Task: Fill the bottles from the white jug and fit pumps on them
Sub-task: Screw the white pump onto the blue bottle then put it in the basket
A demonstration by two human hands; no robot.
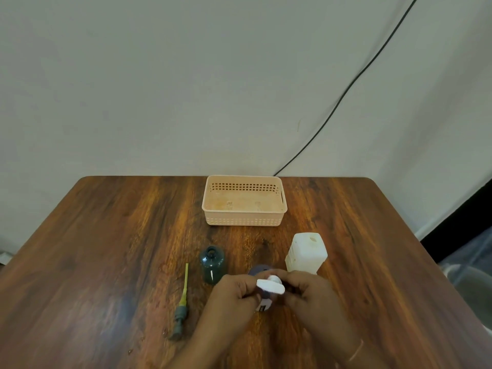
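Here I see both hands meeting low at the middle of the wooden counter (106, 235), working on one small dark bottle with a white label (264, 304) that stands upright between them. The left hand (234, 291) wraps the bottle's body from its side, fingers curled narrow around it. The right hand (306, 288) comes in from the other side, its fingers (286, 279) pinched on the white pump head (270, 286) that sits on top of the bottle's neck; I cannot tell whether the pump is fully seated. A thin bangle (356, 351) shows on the right wrist. Just to the left of the hands stands a second bottle, dark green (212, 265), upright with its mouth open and no pump on it. Further left, a loose pump with a yellow-green dip tube and grey head (182, 302) lies flat on the counter, tube pointing away from me, apart from the green bottle. The white jug (306, 253) stands upright just beyond the right hand, close to it but not touched. Behind everything, near the counter's far edge, sits a peach perforated plastic basket (243, 221), well apart from the bottles. A black cable (346, 91) runs down the pale wall behind
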